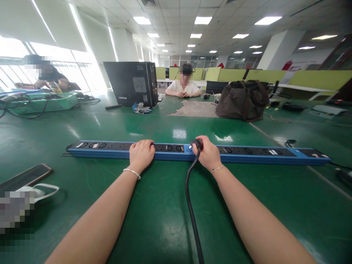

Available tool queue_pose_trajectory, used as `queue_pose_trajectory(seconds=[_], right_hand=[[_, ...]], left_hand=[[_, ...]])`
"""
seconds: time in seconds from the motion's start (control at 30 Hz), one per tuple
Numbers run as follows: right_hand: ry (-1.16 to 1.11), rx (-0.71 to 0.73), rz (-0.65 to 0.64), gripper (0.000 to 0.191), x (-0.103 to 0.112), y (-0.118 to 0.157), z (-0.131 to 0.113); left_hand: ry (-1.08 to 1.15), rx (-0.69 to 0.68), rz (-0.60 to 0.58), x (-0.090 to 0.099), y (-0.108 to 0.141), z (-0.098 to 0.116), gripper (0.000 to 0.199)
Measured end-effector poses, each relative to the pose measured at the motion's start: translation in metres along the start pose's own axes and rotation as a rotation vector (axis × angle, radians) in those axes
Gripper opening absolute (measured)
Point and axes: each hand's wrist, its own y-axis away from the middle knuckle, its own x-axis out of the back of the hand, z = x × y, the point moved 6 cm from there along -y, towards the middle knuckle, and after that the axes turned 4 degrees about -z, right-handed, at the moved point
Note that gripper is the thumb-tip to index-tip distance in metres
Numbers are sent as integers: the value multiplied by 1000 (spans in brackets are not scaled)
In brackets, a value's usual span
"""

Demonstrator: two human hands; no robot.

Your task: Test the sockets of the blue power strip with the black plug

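Note:
A long blue power strip (pixel 247 158) with black sockets lies across the green table. My left hand (pixel 141 154) is wrapped over the strip left of its middle, fingers bent around the far edge. Just right of the middle, my right hand (pixel 206 152) is closed on a black plug (pixel 196 143), held over the strip with its metal prongs showing at the left. From the plug a thick black cable (pixel 189 194) hangs toward me and runs out at the bottom. Whether the prongs touch a socket cannot be made out.
The green table (pixel 165 220) also bears a phone (pixel 27 178) at left, a green basket (pixel 59 102) of cables, a black computer case (pixel 129 83), gloves (pixel 141 108) and a brown bag (pixel 242 101). One person (pixel 183 86) sits opposite, another (pixel 49 75) at far left.

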Motion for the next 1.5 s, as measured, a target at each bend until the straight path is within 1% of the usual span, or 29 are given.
queue_pose_trajectory(seconds=[0.03,0.13,0.2,0.43,0.57,0.77,0.97,1.17,1.33,1.5], right_hand=[[28,32,-8,29,-1,0,-2],[98,188,-14,26,-5,2,-12],[125,228,-22,28,-6,3,-14],[127,182,-44,30,-7,4,-9],[137,202,-68,31,-11,5,-10],[212,230,-125,30,-13,7,-19],[197,208,-137,27,-13,7,-23],[175,203,-126,27,-13,11,-22],[218,229,-213,32,-10,14,-20],[233,165,-207,32,-7,12,-20]], left_hand=[[-1,0,1,0,0,0,30],[4,3,-4,-1,0,0,30],[7,2,-1,-1,-1,0,31],[10,-1,8,-1,0,0,30],[13,-1,13,0,1,0,30],[12,7,3,0,0,0,30],[16,-13,25,0,1,0,31],[-3,-6,9,-1,1,-1,31],[-6,0,16,-1,1,0,31],[4,2,19,0,1,0,30]])
